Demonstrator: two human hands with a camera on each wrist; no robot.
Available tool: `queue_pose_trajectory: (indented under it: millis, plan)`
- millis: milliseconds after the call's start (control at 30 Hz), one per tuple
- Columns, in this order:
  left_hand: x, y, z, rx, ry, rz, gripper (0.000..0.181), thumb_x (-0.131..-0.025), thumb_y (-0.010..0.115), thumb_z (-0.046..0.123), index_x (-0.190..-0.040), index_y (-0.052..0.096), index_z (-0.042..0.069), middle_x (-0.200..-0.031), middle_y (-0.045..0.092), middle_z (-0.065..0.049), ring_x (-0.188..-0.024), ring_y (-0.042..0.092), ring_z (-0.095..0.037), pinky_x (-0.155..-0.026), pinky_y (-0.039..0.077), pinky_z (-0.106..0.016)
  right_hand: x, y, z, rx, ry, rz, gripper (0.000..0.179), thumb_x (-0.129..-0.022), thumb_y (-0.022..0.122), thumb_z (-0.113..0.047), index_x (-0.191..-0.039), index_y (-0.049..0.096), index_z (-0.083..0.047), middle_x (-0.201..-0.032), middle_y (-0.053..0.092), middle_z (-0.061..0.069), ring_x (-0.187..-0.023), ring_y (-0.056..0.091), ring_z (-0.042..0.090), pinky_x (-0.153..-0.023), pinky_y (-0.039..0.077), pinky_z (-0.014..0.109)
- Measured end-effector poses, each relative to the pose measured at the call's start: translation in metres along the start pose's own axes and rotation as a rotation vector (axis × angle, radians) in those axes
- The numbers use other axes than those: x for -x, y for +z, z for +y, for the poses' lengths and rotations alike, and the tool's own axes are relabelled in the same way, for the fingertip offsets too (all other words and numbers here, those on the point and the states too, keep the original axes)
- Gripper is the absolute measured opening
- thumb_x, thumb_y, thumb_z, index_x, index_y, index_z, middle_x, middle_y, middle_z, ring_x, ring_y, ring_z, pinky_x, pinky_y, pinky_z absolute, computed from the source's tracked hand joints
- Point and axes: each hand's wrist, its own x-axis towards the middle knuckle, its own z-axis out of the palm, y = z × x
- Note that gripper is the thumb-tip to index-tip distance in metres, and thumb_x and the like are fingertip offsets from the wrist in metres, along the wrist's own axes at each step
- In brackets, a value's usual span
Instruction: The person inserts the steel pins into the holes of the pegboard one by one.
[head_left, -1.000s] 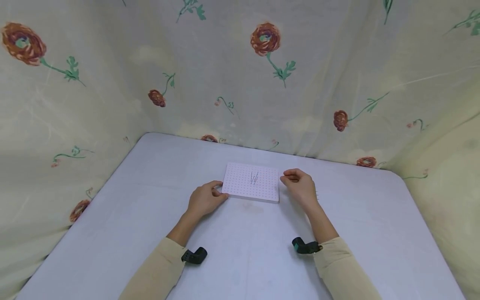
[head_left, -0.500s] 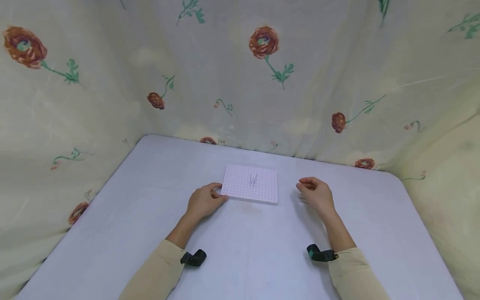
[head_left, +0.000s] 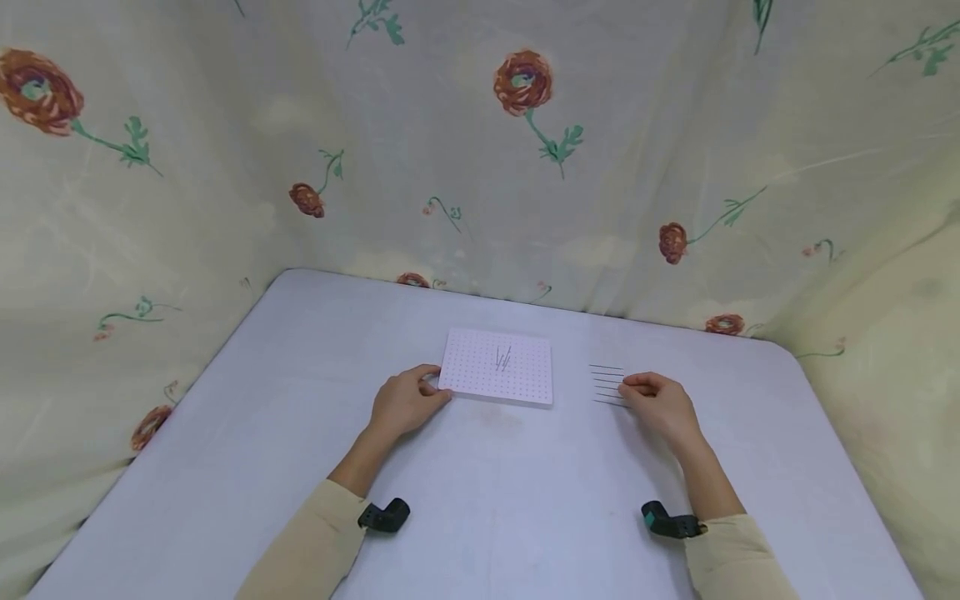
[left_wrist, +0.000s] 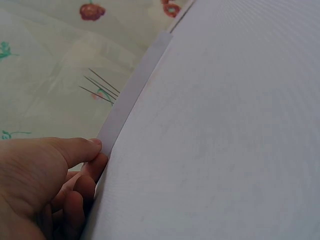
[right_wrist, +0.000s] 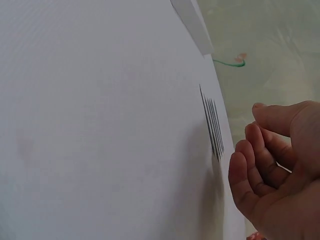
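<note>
"The left hand?"
"Pinching the near-left corner of a white, rectangular, hole-dotted board."
"The right hand?"
"Fingers loosely curved, near thin, dark, straight rods right of the board."

Pale table with rounded corners, cream curtain printed with rust-red flowers, apparently soft light

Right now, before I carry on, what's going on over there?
A person is working with both hands at a table. The left hand grips a white perforated board by its near left corner, and a few thin dark sticks rise from it. The right hand is over the right ends of a row of similar loose sticks lying beside the board, with nothing visible between its fingers.
</note>
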Motion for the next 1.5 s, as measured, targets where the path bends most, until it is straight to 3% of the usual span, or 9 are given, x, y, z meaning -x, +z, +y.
queue_pose_trajectory:
  millis: [367,733,967,1200,1500]
  plan:
    - [0.000,-0.001,-0.001,0.011,-0.006,-0.004,0.053,-0.089,0.077,0.038,-0.135,0.065,0.014,-0.091,0.078,-0.002,-0.076,0.067,-0.015,-0.065,0.045,-0.029,0.007,-0.002,0.016,0.028,0.041,-0.018,0.039,-0.100,0.063,-0.031,-0.123,0.066,-0.001,-0.108,0.070,0.016,-0.092,0.061,0.023,-0.072,0.045,0.028]
    - [-0.001,0.000,-0.001,0.013,0.004,-0.001,0.053,-0.089,0.077,0.037,-0.135,0.065,0.012,-0.091,0.078,-0.003,-0.074,0.067,-0.015,-0.063,0.045,-0.028,0.009,-0.011,0.033,0.092,0.016,-0.012,0.036,-0.099,0.063,-0.029,-0.120,0.067,-0.001,-0.112,0.071,0.020,-0.100,0.064,0.030,-0.077,0.044,0.031]
    - [0.000,-0.001,0.000,0.011,0.005,0.001,0.054,-0.089,0.077,0.038,-0.135,0.065,0.012,-0.090,0.078,-0.003,-0.074,0.067,-0.016,-0.064,0.045,-0.029,0.010,-0.014,0.041,0.135,0.031,-0.016,0.033,-0.098,0.063,-0.026,-0.118,0.066,0.001,-0.108,0.069,0.020,-0.097,0.062,0.031,-0.076,0.043,0.034]
    - [0.002,-0.001,0.002,0.025,-0.003,-0.020,0.054,-0.089,0.078,0.038,-0.135,0.065,0.012,-0.090,0.078,-0.003,-0.074,0.066,-0.016,-0.063,0.045,-0.028,0.013,-0.008,0.039,0.171,0.018,-0.001,0.028,-0.097,0.066,-0.022,-0.112,0.067,0.001,-0.097,0.069,0.015,-0.091,0.062,0.028,-0.078,0.044,0.037]
    - [0.001,0.000,0.003,0.013,0.004,0.003,0.052,-0.089,0.077,0.037,-0.134,0.066,0.013,-0.088,0.077,-0.002,-0.072,0.064,-0.015,-0.062,0.043,-0.028,0.015,-0.005,0.031,0.180,0.027,0.016,0.026,-0.096,0.067,-0.020,-0.110,0.068,0.002,-0.095,0.069,0.015,-0.089,0.061,0.028,-0.079,0.044,0.040]
